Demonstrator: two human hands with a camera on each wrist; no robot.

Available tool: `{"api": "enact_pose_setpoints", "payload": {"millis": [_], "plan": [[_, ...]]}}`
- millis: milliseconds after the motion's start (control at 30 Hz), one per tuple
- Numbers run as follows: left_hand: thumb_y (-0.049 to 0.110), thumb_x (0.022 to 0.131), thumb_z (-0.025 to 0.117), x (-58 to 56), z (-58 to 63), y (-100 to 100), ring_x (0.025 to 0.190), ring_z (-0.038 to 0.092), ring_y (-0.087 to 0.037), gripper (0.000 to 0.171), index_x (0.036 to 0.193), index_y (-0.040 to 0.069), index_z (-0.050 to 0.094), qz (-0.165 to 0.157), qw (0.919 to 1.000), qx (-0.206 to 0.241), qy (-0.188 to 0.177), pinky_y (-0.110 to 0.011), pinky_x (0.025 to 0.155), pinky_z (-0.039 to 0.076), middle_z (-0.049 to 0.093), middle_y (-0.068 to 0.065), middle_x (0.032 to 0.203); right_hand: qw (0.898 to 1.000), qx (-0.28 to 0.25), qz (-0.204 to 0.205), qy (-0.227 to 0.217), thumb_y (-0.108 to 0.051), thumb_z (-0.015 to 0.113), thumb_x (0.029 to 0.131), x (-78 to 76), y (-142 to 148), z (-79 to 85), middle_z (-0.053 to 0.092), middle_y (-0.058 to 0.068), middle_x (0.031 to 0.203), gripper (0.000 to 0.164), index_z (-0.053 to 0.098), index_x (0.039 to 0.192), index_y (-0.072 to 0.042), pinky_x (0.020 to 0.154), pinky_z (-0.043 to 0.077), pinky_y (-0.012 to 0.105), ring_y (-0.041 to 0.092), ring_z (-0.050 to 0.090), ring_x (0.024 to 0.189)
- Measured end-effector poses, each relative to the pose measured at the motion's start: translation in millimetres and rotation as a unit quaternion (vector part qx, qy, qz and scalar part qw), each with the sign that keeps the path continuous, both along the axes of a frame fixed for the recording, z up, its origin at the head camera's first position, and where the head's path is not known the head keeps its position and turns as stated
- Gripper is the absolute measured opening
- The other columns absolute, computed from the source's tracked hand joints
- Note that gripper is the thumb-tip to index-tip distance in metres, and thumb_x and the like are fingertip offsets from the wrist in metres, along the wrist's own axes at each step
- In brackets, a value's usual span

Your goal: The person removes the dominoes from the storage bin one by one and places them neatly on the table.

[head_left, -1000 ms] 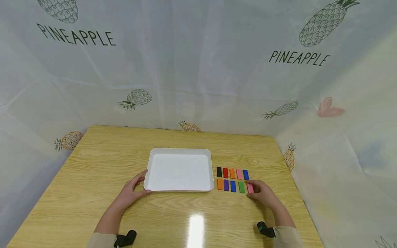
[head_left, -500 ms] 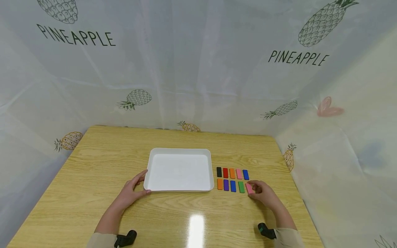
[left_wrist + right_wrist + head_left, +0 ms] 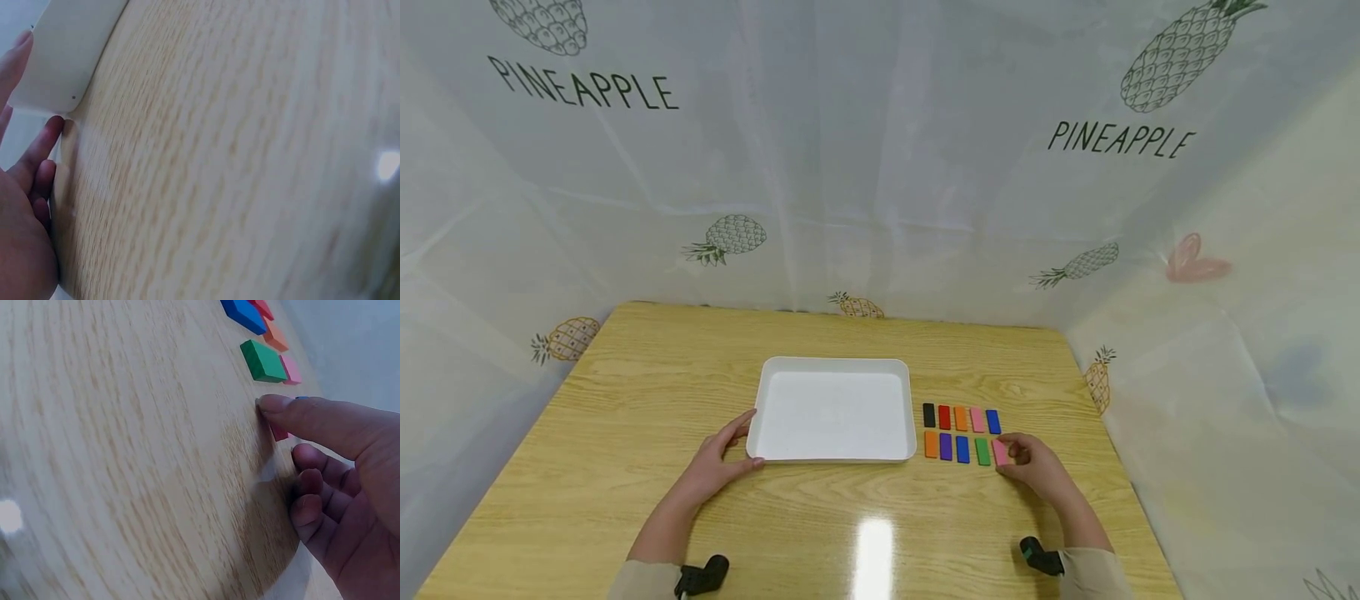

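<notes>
My right hand [image 3: 1037,467] pinches a flat pink block [image 3: 999,452], thumb at its near end and index finger at its far end. This block stands at the right end of the near row, beside a green block [image 3: 982,452]. In the right wrist view the thumb [image 3: 281,406] covers much of the pink block [image 3: 279,431], and the other fingers curl loosely underneath. At the left, my left hand [image 3: 711,467] touches the near left corner of a white tray [image 3: 835,364], with extended fingers along its side and the thumb at its front edge.
Several coloured blocks lie in two rows right of the tray: black [image 3: 928,415], red [image 3: 944,417], purple [image 3: 945,447] and others. The wooden table [image 3: 700,358] ends at a pineapple-printed curtain [image 3: 887,167]. Both wrists wear black cameras.
My right hand has slid the pink block slightly left, closer to the green one, after tilting it a little. The left hand and the tray have stayed in place.
</notes>
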State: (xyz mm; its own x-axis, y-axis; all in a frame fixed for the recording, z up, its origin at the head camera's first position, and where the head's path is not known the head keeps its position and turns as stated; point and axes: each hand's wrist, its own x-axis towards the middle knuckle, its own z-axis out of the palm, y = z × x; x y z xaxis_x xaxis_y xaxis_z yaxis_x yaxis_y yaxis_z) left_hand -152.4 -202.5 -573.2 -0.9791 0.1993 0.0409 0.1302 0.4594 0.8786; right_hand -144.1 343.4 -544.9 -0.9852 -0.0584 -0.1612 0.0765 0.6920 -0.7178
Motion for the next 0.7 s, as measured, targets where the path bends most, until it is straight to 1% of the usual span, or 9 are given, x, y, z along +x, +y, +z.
{"api": "enact_pose_setpoints", "payload": {"millis": [133,267,333,400,533,633,700], "plan": [[0.025,0.081,0.081,-2.3,1.0,-1,0.125,0.044,-0.038,0.082,0.150,0.012,0.039,-0.001,0.9999,-0.007,-0.008,-0.036,0.099,0.036,0.057,-0.020,0.131,1.000,-0.005,0.005,0.004,-0.007,0.079,0.081,-1.4,-1,-0.4,0.051,0.005,0.088,0.044,0.062,0.121,0.002,0.065,0.040,0.029,0.018,0.045,0.074],[0.027,0.082,0.080,-5.1,1.0,-3,0.127,0.043,-0.040,0.083,0.151,0.013,0.037,-0.005,0.9999,-0.011,-0.010,-0.049,0.103,0.035,0.057,-0.019,0.132,1.000,-0.010,0.008,0.006,-0.008,0.081,0.079,-2.6,-3,0.2,0.052,0.006,0.090,0.048,0.062,0.122,0.002,0.066,0.041,0.031,0.019,0.046,0.076],[0.028,0.083,0.079,-6.3,0.8,-4,0.126,0.044,-0.041,0.083,0.152,0.014,0.036,-0.005,0.9998,-0.017,-0.006,-0.055,0.103,0.033,0.058,-0.018,0.131,1.000,-0.007,0.009,0.003,-0.009,0.081,0.079,-2.7,-4,0.9,0.052,0.007,0.092,0.050,0.061,0.124,0.002,0.069,0.043,0.032,0.019,0.047,0.078],[0.028,0.083,0.079,-6.3,0.3,-4,0.124,0.045,-0.040,0.082,0.152,0.013,0.036,-0.001,0.9998,-0.021,-0.001,-0.056,0.102,0.034,0.059,-0.017,0.128,1.000,0.000,0.005,0.002,-0.009,0.081,0.079,-1.7,-6,3.4,0.053,0.007,0.095,0.053,0.060,0.126,0.002,0.071,0.045,0.033,0.019,0.049,0.081],[0.027,0.083,0.079,-4.0,0.9,-5,0.119,0.050,-0.035,0.081,0.150,0.009,0.038,0.013,0.9996,-0.027,-0.001,-0.051,0.100,0.037,0.063,-0.015,0.122,0.999,0.027,0.008,0.015,-0.008,0.078,0.082,1.9,-11,13.4,0.055,0.011,0.103,0.053,0.057,0.130,0.002,0.071,0.048,0.037,0.023,0.054,0.086],[0.028,0.083,0.080,-1.9,5.1,-7,0.118,0.051,-0.036,0.081,0.149,0.006,0.038,0.021,0.9992,-0.028,-0.018,-0.052,0.099,0.037,0.062,-0.017,0.123,0.998,0.048,0.013,0.032,-0.008,0.074,0.086,5.1,-15,24.8,0.055,0.015,0.110,0.050,0.056,0.132,0.001,0.071,0.049,0.040,0.028,0.056,0.091],[0.032,0.082,0.080,-0.5,9.4,-8,0.118,0.051,-0.038,0.083,0.148,0.005,0.037,0.023,0.9984,-0.039,-0.033,-0.055,0.099,0.038,0.060,-0.018,0.124,0.997,0.068,0.020,0.044,-0.011,0.073,0.088,6.7,-18,31.8,0.056,0.017,0.115,0.049,0.056,0.132,0.001,0.074,0.050,0.044,0.032,0.056,0.096]]}}
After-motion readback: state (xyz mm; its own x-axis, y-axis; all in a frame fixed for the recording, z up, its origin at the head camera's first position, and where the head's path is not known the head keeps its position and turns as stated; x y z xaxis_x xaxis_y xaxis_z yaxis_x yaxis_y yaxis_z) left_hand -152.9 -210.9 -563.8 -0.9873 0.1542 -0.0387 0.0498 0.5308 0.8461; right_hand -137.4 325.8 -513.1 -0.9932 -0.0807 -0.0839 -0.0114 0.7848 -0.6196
